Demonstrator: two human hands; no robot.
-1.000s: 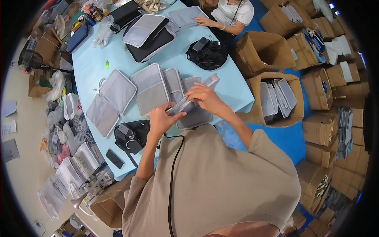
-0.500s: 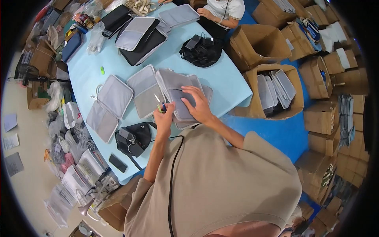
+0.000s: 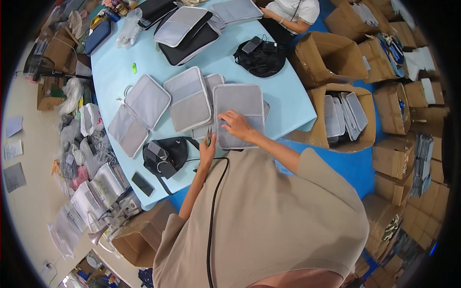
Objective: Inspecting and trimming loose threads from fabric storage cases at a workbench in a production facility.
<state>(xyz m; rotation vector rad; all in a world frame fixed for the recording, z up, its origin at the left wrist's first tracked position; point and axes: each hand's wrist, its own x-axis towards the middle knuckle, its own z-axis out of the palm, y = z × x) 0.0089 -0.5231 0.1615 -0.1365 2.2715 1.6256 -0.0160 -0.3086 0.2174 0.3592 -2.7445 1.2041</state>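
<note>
In front of me on the light-blue table lies a grey rectangular zip case (image 3: 241,102), flat, with a mesh pocket across its lower half. My right hand (image 3: 237,126) rests on the case, fingers spread over the pocket's upper edge. By the lower left corner of that case, my left hand (image 3: 207,150) is closed round a small pair of thread snips (image 3: 209,136), blades pointing away from me. To the left, a second grey case (image 3: 191,98) overlaps other pieces beneath it. Farther left, another case (image 3: 146,102) lies opened out in two halves.
Black pouches with small devices sit near left (image 3: 165,156) and far right (image 3: 260,56). A phone (image 3: 142,184) lies by the table's left edge. Dark cases (image 3: 189,45) are stacked at the back. A cardboard box of grey cases (image 3: 367,120) stands right; a co-worker (image 3: 293,14) sits beyond.
The grey case, earlier tilted up with its layers apart, now lies flat under my right hand. My left hand with the snips has moved lower. The whole view has shifted slightly.
</note>
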